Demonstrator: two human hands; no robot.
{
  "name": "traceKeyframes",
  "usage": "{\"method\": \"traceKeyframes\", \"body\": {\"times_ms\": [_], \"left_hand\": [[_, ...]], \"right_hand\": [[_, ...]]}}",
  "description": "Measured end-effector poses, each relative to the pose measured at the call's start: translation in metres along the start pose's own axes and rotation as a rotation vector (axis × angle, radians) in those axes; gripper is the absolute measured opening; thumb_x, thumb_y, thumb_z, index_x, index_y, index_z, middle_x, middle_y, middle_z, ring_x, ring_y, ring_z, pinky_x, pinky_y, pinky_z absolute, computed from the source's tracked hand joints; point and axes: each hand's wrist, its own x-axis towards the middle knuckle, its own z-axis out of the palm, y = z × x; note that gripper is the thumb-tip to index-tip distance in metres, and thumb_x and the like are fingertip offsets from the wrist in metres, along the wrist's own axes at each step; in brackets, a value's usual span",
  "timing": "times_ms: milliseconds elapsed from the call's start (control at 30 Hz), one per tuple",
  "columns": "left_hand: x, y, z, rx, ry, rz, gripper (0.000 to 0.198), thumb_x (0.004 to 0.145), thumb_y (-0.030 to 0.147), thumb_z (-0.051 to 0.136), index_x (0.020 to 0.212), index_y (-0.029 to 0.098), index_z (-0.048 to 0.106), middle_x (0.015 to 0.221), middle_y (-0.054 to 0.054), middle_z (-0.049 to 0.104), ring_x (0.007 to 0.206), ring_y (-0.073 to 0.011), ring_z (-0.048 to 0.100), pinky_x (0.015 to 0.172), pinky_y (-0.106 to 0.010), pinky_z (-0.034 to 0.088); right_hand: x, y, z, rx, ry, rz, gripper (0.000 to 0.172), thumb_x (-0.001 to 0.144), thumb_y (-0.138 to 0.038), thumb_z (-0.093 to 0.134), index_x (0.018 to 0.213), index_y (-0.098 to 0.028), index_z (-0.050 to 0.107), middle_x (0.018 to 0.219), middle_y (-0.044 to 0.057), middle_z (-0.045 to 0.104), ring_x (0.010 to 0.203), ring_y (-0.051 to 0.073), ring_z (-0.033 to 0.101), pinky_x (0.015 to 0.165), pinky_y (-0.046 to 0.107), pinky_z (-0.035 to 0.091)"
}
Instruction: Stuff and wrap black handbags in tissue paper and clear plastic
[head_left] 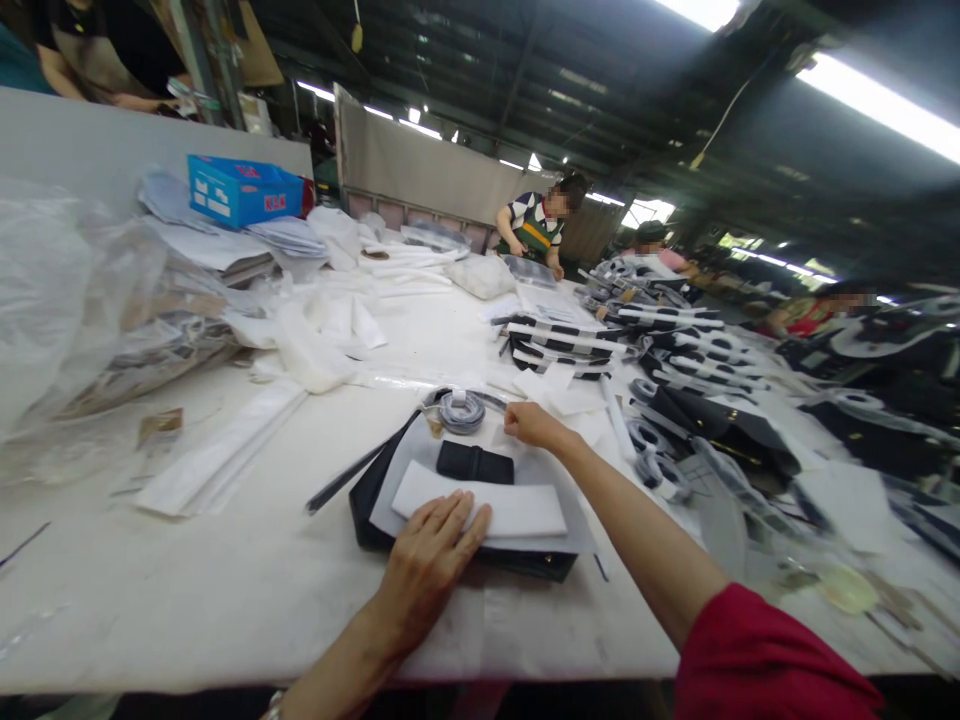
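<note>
A black bag (367,510) lies flat on the white table (247,590) in front of me, with a thin white sheet (547,465) over it. My left hand (439,550) rests flat, fingers extended, on a folded white padding strip (517,508) on that sheet. Just beyond the strip sits a small black folded piece with a band (457,462). A wrapped grey coil (461,410) lies at the bag's far edge, beside a long dark strap (352,475). My right hand (536,425) is closed at the far right of the bag; what its fingers hold is hidden.
Clear plastic bags (97,330) and white wrapping (225,450) lie on the left, near a blue box (244,190). Stacks of wrapped black bags (570,340) and more black bags (720,430) crowd the right. A co-worker (536,225) stands at the far end.
</note>
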Motion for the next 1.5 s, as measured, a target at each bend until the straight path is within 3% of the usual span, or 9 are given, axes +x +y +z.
{"method": "traceKeyframes", "body": {"times_ms": [200, 500, 833, 933, 1033, 1133, 1233, 1367, 1500], "left_hand": [[-0.003, 0.002, 0.000, 0.000, 0.022, -0.002, 0.041, 0.102, 0.015, 0.031, 0.128, 0.021, 0.062, 0.123, -0.006, 0.068, 0.116, -0.0182, 0.061, 0.100, -0.034, 0.046], [-0.003, 0.000, 0.000, 0.016, 0.016, -0.001, 0.041, 0.098, 0.011, 0.036, 0.127, 0.021, 0.062, 0.124, -0.007, 0.068, 0.115, -0.0191, 0.062, 0.100, -0.034, 0.047], [-0.002, -0.001, -0.003, 0.030, -0.013, 0.042, 0.043, 0.094, 0.006, 0.038, 0.128, 0.019, 0.061, 0.123, -0.009, 0.069, 0.112, -0.0206, 0.064, 0.096, -0.034, 0.050], [0.000, -0.002, -0.002, 0.028, -0.043, 0.050, 0.043, 0.092, 0.007, 0.041, 0.128, 0.019, 0.061, 0.124, -0.010, 0.068, 0.112, -0.0218, 0.064, 0.095, -0.035, 0.050], [-0.001, -0.002, -0.004, 0.020, -0.083, 0.049, 0.048, 0.088, 0.004, 0.042, 0.129, 0.019, 0.061, 0.126, -0.011, 0.067, 0.112, -0.0224, 0.064, 0.096, -0.035, 0.049], [-0.001, -0.001, -0.006, 0.025, -0.124, 0.040, 0.054, 0.084, 0.002, 0.042, 0.132, 0.022, 0.059, 0.128, -0.010, 0.066, 0.106, -0.0227, 0.066, 0.094, -0.036, 0.049], [0.003, -0.002, -0.006, 0.042, -0.163, 0.024, 0.056, 0.084, 0.006, 0.048, 0.136, 0.025, 0.055, 0.131, -0.008, 0.065, 0.106, -0.0236, 0.066, 0.093, -0.035, 0.049], [0.007, -0.004, -0.005, 0.049, -0.173, 0.023, 0.064, 0.085, 0.015, 0.054, 0.145, 0.033, 0.043, 0.131, -0.002, 0.065, 0.103, -0.0221, 0.068, 0.088, -0.033, 0.052], [0.006, -0.005, -0.005, 0.036, -0.219, -0.067, 0.074, 0.084, 0.025, 0.059, 0.147, 0.050, 0.030, 0.139, 0.009, 0.058, 0.101, -0.0227, 0.068, 0.085, -0.036, 0.053]], "right_hand": [[-0.011, -0.003, -0.002, 0.082, 0.125, 0.002, 0.010, 0.084, -0.011, 0.056, 0.085, -0.017, 0.064, 0.081, 0.003, 0.067, 0.077, 0.015, 0.057, 0.065, 0.023, 0.034], [-0.065, -0.008, -0.044, 0.193, 0.273, -0.079, 0.007, 0.085, -0.014, 0.057, 0.081, -0.020, 0.057, 0.072, -0.002, 0.061, 0.069, 0.013, 0.053, 0.064, 0.022, 0.034], [-0.125, -0.037, -0.038, 0.204, 0.356, -0.281, 0.008, 0.085, -0.013, 0.062, 0.084, -0.021, 0.061, 0.077, -0.001, 0.066, 0.072, 0.015, 0.059, 0.069, 0.025, 0.039], [-0.158, -0.029, -0.035, 0.367, 0.450, -0.287, 0.006, 0.086, -0.016, 0.063, 0.087, -0.021, 0.065, 0.084, 0.001, 0.070, 0.077, 0.015, 0.063, 0.074, 0.026, 0.045], [-0.208, -0.008, -0.026, 0.625, 0.498, -0.164, 0.006, 0.086, -0.026, 0.066, 0.088, -0.020, 0.068, 0.084, 0.001, 0.072, 0.078, 0.016, 0.065, 0.076, 0.028, 0.049], [-0.269, 0.030, -0.007, 0.961, 0.487, 0.060, 0.022, 0.080, -0.038, 0.073, 0.088, -0.019, 0.069, 0.081, 0.003, 0.073, 0.077, 0.017, 0.068, 0.076, 0.030, 0.052], [-0.337, 0.083, 0.029, 1.222, 0.622, 0.342, 0.036, 0.072, -0.046, 0.079, 0.088, -0.017, 0.067, 0.078, 0.004, 0.073, 0.073, 0.017, 0.069, 0.077, 0.032, 0.054], [-0.428, 0.145, 0.107, 1.323, 0.807, 0.801, 0.042, 0.068, -0.050, 0.079, 0.091, -0.018, 0.065, 0.085, 0.006, 0.073, 0.079, 0.019, 0.070, 0.081, 0.033, 0.056], [-0.493, 0.167, 0.194, 1.227, 0.688, 1.150, 0.028, 0.071, -0.043, 0.074, 0.078, -0.019, 0.062, 0.076, 0.009, 0.072, 0.073, 0.020, 0.071, 0.070, 0.031, 0.058]]}}
